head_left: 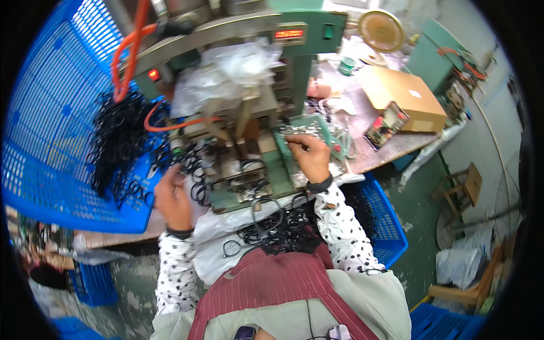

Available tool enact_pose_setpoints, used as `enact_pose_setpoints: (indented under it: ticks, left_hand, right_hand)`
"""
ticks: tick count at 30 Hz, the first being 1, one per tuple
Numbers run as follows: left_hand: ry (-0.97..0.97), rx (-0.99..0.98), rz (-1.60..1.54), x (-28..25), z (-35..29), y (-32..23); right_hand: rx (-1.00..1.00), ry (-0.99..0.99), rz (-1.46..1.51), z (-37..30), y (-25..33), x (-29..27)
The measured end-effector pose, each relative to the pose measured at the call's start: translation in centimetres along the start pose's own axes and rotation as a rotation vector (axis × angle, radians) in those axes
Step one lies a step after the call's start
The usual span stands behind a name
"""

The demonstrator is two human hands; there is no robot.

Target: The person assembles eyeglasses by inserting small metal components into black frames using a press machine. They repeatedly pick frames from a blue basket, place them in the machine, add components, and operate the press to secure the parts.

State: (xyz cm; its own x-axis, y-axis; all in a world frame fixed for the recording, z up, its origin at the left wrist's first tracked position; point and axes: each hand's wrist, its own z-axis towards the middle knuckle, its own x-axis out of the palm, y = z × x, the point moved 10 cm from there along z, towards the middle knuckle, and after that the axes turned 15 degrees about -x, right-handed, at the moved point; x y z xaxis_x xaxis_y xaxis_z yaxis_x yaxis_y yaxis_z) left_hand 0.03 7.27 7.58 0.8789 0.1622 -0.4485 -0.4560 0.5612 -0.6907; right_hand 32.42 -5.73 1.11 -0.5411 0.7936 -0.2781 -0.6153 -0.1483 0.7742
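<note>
My right hand (311, 158) is over a green tray (281, 148) of small shiny metal pieces (306, 129). Its thumb and fingers are pinched together; anything between them is too small to make out. My left hand (170, 198), slightly blurred, is beside black elastic loops (198, 190) left of the green machine base (226, 201). Its fingers look curled together, with their hold hidden. Between my hands stand the machine's metal jaws (239, 144), above a small work spot. More black loops (277, 226) lie on white plastic across my lap.
A blue basket (51, 124) with a heap of black loops (116, 141) leans at left. Another blue basket (391, 226) stands by my right arm. Orange hoses (122, 68) hang near the machine. A cardboard box (408, 96) and a patterned phone-like object (386, 124) lie right.
</note>
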Motion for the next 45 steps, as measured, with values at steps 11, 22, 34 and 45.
enact_pose_setpoints:
  ticks: [11, 22, 34, 45]
  left_hand:
    - [0.353, 0.606, -0.202, 5.1, -5.4, -13.5]
    - [0.421, 0.755, -0.318, 3.9, -7.5, -13.8]
    - [0.628, 0.766, -0.375, 7.0, -7.0, -12.1]
    - [0.416, 0.708, -0.178, 5.3, -7.1, -12.0]
  right_hand:
    - [0.166, 0.11, 0.496, -0.9, 7.3, 5.2]
    - [0.124, 0.043, 0.519, 0.4, 7.6, 6.8]
    - [-0.207, 0.101, -0.708, 0.2, -4.5, -1.5]
    - [-0.31, -0.07, -0.542, 0.0, -3.3, -2.5]
